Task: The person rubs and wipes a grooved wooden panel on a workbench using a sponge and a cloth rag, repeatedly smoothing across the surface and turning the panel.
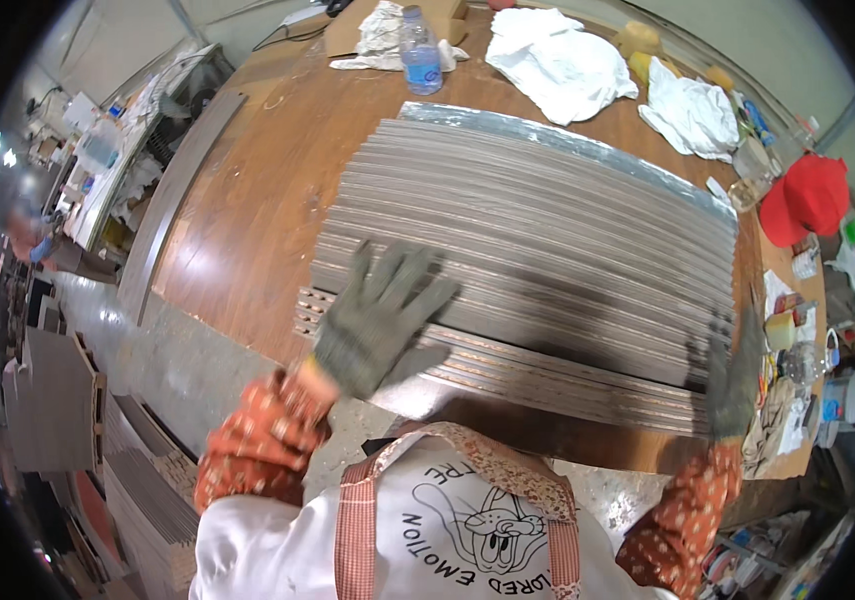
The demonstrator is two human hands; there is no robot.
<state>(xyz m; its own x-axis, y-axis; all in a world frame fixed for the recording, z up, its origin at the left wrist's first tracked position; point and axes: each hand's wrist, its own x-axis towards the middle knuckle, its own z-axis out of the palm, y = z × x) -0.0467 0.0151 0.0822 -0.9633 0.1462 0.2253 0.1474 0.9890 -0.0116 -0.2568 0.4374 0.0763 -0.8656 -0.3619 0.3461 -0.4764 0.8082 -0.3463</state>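
Observation:
A wide bank of grey-brown boards, packed side by side with their long edges up, lies on the wooden table in front of me. Along its near side, several strips show pale, worn edges and small holes at the left end. My left hand, in a grey-green work glove, is over the left end of these near strips with its fingers spread. Whether it touches them I cannot tell. At the right end of the boards is my right hand, gloved alike, fingers stretched out and blurred. Neither hand shows anything in its grasp.
A plastic bottle and white cloths are at the table's far side. A silvery strip borders the boards. To the right are a red cap and clutter. Stacked panels stand at left; another person is far left.

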